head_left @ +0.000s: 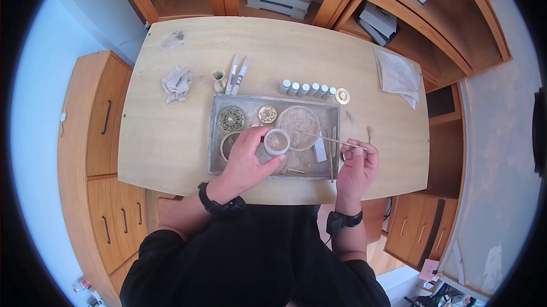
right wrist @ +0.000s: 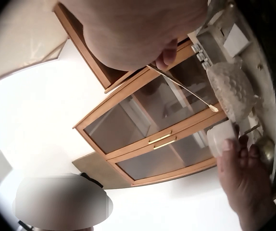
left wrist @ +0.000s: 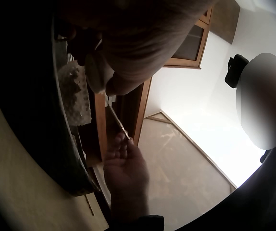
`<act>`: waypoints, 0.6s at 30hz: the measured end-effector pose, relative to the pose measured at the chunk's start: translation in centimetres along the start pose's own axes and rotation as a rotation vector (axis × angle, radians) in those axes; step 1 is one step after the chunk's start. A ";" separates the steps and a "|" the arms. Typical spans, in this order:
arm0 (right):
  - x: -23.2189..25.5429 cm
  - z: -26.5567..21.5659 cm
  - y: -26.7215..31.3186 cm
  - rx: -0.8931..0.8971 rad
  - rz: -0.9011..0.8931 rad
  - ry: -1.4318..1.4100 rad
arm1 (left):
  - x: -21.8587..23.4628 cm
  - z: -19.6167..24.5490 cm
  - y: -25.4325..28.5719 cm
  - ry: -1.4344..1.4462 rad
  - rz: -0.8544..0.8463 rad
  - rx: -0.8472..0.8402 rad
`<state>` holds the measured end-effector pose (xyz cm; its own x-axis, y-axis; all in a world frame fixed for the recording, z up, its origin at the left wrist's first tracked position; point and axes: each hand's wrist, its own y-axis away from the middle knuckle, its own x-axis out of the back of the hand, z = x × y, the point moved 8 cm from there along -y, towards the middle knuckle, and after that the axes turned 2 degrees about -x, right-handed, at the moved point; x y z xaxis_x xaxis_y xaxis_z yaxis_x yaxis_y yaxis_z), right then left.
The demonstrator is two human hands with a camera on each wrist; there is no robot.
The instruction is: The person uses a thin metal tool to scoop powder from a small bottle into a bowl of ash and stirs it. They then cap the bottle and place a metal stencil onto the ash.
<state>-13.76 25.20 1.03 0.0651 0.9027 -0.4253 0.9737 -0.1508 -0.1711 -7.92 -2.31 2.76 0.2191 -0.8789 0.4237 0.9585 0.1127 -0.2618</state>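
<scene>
My left hand [head_left: 244, 161] holds a small round jar [head_left: 277, 143] by its sides, with brownish powder visible inside. In my right hand [head_left: 359, 173] a long thin spoon [head_left: 335, 140] is pinched near its end. Its small bowl [right wrist: 213, 109] hangs in the air near the jar in the right wrist view. Below lies a round dish [head_left: 299, 120] of pale powder or ash with a patterned surface, set in a grey rectangular tray [head_left: 248, 99]. Left of the dish are a pierced brass lid [head_left: 231, 119], a brass swirl-patterned disc [head_left: 267, 114] and a dark round container [head_left: 229, 143], partly hidden by my left hand.
A pale block [head_left: 319, 147] and thin rods [head_left: 333, 161] lie in the tray's right part. Behind it stand several small vials [head_left: 306, 88], a gold disc [head_left: 342, 96], a brass vase [head_left: 219, 82] and two tubes [head_left: 241, 75]. Crumpled tissue [head_left: 177, 84] lies left, a small brush [head_left: 370, 135] right.
</scene>
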 end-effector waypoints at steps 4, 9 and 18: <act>1.0 1.6 0.1 -0.077 -0.015 0.100 | 0.0 0.1 0.0 0.001 0.000 0.002; 0.8 1.3 0.6 -0.051 -0.026 0.231 | -0.2 0.1 0.0 -0.009 0.004 -0.008; 0.5 1.7 0.7 -0.076 -0.023 0.167 | -0.2 0.2 0.0 -0.013 -0.015 -0.027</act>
<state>-13.47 24.85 -0.85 0.0716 0.9610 -0.2671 0.9887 -0.1038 -0.1084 -7.89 -2.04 2.79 0.2071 -0.8743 0.4390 0.9564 0.0865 -0.2788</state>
